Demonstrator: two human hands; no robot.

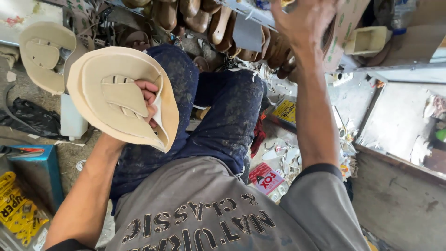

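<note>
Overhead, wooden lasts [218, 21] on rack [251, 11]

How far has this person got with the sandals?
Done: one beige sandal with its straps on lies by the knee. In hand: the left hand grips another strapped sandal piece, while the right hand reaches among wooden shoe forms. What remains can't be told.

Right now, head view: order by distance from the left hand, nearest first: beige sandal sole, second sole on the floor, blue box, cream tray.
1. Beige sandal sole: held in the left hand.
2. Second sole: on the floor, upper left.
3. Blue box: lower left.
4. Cream tray: upper right, past the right hand.
</note>
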